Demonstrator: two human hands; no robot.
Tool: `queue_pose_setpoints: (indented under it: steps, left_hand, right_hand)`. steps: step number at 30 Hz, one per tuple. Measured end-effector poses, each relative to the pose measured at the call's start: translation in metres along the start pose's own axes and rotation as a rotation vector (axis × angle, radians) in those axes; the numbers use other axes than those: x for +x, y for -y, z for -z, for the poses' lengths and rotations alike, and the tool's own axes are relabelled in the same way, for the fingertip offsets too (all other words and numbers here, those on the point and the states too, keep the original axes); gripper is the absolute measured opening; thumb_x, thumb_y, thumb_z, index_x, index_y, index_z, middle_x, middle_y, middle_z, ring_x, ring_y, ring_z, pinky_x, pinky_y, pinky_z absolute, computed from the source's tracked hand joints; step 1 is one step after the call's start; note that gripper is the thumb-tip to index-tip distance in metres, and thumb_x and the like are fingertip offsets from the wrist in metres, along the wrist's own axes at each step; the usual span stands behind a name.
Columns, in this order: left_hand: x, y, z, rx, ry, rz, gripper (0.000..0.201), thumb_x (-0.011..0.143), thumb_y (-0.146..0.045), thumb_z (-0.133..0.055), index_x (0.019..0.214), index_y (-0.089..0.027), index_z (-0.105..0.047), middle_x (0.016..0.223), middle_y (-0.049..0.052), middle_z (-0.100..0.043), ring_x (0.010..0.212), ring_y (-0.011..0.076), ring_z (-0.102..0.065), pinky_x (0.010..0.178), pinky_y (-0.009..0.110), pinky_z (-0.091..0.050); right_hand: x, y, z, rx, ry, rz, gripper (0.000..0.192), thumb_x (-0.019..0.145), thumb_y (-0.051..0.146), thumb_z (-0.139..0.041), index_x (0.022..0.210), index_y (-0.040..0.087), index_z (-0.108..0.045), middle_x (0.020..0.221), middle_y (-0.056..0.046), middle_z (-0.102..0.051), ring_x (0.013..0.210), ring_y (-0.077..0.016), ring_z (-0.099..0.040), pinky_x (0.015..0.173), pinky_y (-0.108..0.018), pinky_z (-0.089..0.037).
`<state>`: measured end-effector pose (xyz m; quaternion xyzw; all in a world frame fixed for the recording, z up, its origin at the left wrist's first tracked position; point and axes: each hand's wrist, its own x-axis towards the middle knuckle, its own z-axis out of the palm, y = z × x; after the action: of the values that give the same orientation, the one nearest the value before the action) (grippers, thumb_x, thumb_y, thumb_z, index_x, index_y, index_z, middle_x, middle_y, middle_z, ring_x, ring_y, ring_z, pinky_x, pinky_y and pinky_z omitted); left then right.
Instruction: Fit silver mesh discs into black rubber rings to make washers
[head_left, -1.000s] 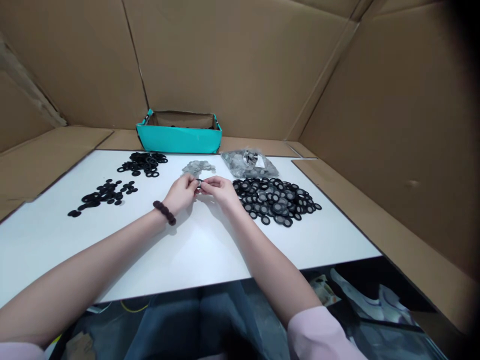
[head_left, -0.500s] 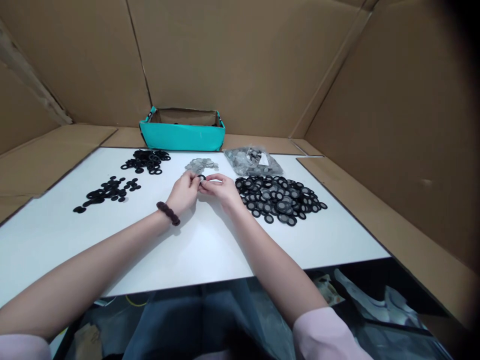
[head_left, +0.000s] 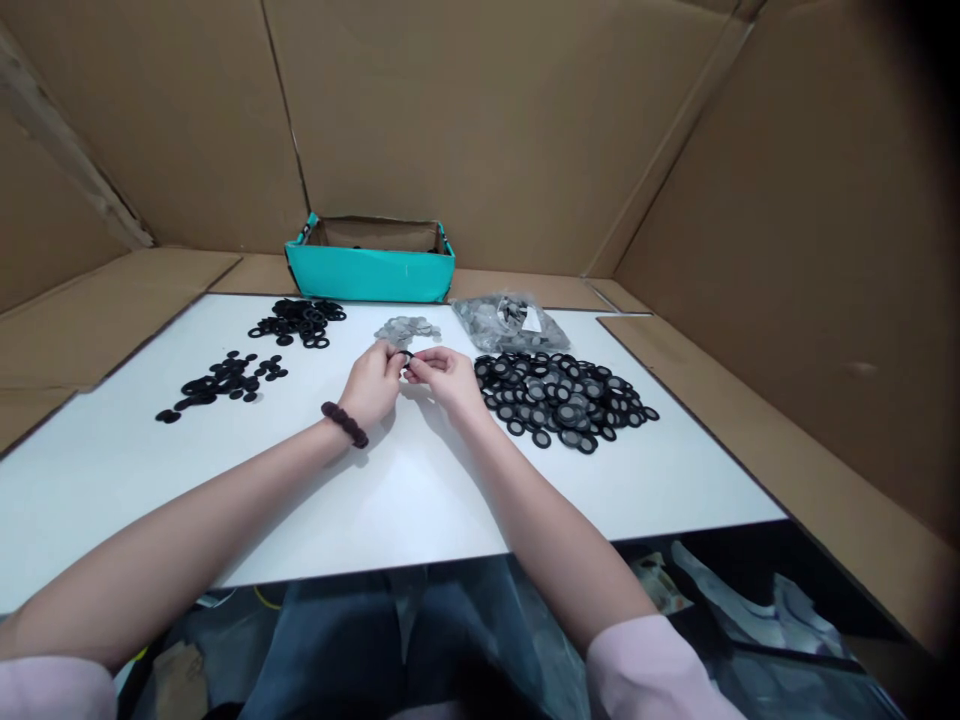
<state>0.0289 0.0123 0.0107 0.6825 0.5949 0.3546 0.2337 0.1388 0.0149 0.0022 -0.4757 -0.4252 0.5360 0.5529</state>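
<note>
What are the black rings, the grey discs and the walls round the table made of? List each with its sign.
Black rings: probably rubber, matte black with no glint.
Grey discs: likely metal mesh, dull silver; too small to confirm.
Walls: corrugated cardboard, brown, matte, with fold creases.
Small black ring pinched between left hand and right hand: looks the same as the other rings.

so there's a small black ring (head_left: 406, 357) just above the middle of the frame, pinched between the fingertips of both hands over the white table. It's mostly covered by the fingers, only a dark sliver shows. Can't tell whether a mesh disc sits in it, or how it's tilted, way too small.
</note>
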Motion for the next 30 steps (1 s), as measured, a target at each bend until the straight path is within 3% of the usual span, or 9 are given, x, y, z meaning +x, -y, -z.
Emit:
queue_pose_setpoints:
  steps: [5,11,16,23,26,30]
  left_hand:
    - [0.003,0.002,0.003,0.046,0.024,0.02,0.015,0.08,-0.028,-0.038,0.074,-0.019,-0.048,0.074,0.007,-0.061,0.079,0.0228,-0.06,0.073,0.034,-0.045]
    - [0.01,0.006,0.011,0.105,0.187,-0.081,0.015,0.08,-0.027,-0.04,0.069,-0.019,-0.046,0.071,0.005,-0.06,0.077,0.0223,-0.059,0.074,0.033,-0.044]
    - [0.009,0.01,0.002,-0.074,0.094,-0.027,0.014,0.082,-0.027,-0.039,0.076,-0.018,-0.047,0.074,0.005,-0.061,0.075,0.02,-0.059,0.069,0.031,-0.046]
    - [0.006,0.004,0.006,0.002,0.082,-0.015,0.013,0.078,-0.027,-0.044,0.075,-0.017,-0.051,0.075,0.006,-0.062,0.068,0.0195,-0.058,0.065,0.031,-0.044]
    - [0.005,0.003,0.006,-0.009,0.038,0.005,0.014,0.078,-0.027,-0.045,0.077,-0.016,-0.053,0.075,0.006,-0.062,0.066,0.0186,-0.057,0.064,0.03,-0.044]
    - [0.007,0.006,0.004,-0.122,0.1,0.018,0.014,0.077,-0.028,-0.046,0.073,-0.016,-0.052,0.072,0.005,-0.062,0.061,0.017,-0.056,0.058,0.028,-0.044]
  right_hand:
    - [0.002,-0.002,0.004,-0.054,0.023,-0.002,0.011,0.069,0.002,-0.059,0.063,0.012,-0.058,0.047,0.003,-0.059,0.046,-0.0075,-0.058,0.051,-0.018,-0.049]
    - [0.004,0.0,0.008,-0.004,0.147,-0.094,0.009,0.071,0.004,-0.06,0.066,0.011,-0.058,0.047,0.001,-0.061,0.046,-0.0092,-0.06,0.054,-0.021,-0.052]
    - [0.002,0.0,0.005,0.056,0.074,-0.071,0.01,0.072,0.005,-0.059,0.068,0.013,-0.055,0.049,0.001,-0.062,0.048,-0.0096,-0.061,0.056,-0.022,-0.053]
    - [0.005,-0.003,0.004,-0.007,0.043,0.033,0.01,0.067,0.004,-0.062,0.064,0.013,-0.058,0.051,0.002,-0.06,0.048,-0.0085,-0.059,0.053,-0.02,-0.05]
    - [0.006,-0.005,0.005,0.009,0.026,-0.009,0.009,0.068,0.006,-0.062,0.063,0.012,-0.058,0.05,0.001,-0.059,0.048,-0.0082,-0.058,0.055,-0.02,-0.049]
    - [0.005,-0.006,0.005,0.008,0.031,0.018,0.007,0.067,0.008,-0.062,0.067,0.014,-0.058,0.051,0.002,-0.06,0.048,-0.0089,-0.058,0.054,-0.021,-0.049]
